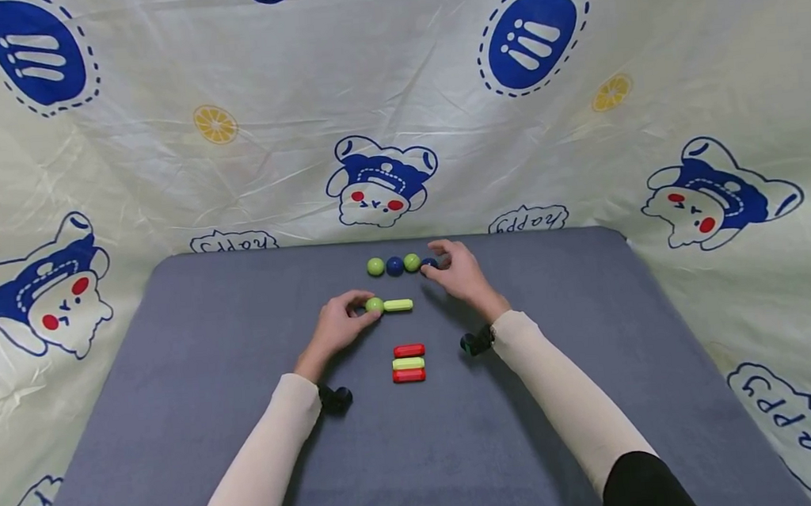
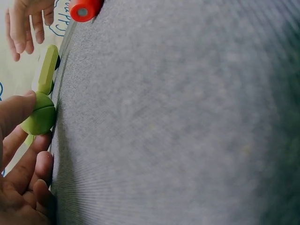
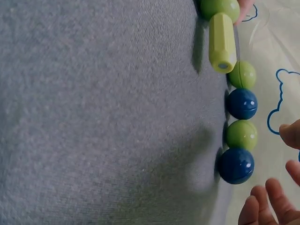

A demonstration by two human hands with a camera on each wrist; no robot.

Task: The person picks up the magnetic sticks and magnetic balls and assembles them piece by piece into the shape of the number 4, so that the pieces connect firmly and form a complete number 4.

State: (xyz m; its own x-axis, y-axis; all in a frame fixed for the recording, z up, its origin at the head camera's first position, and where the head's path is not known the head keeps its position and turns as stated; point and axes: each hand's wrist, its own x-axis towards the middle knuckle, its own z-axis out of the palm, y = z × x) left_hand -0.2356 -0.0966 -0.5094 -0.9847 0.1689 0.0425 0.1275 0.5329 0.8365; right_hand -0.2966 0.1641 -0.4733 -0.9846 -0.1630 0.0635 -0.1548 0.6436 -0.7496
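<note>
My left hand (image 1: 340,319) pinches a green ball (image 2: 39,116) between thumb and fingers. A yellow-green rod (image 1: 398,305) lies end-on against this ball, pointing right. Below the ball in the left wrist view, a bit of yellow-green shows between the fingers. My right hand (image 1: 461,272) is spread around the dark blue ball (image 3: 236,165) at the right end of a row. In the right wrist view its fingers stand apart from that ball. The row also holds a green ball (image 3: 242,134), another blue ball (image 3: 242,103) and one more green ball (image 3: 243,75).
Closer to me on the grey table (image 1: 521,450) lie a red rod (image 1: 409,350), a yellow-green rod (image 1: 409,363) and a second red rod (image 1: 409,376), stacked side by side. A printed curtain (image 1: 284,167) hangs behind the table's far edge.
</note>
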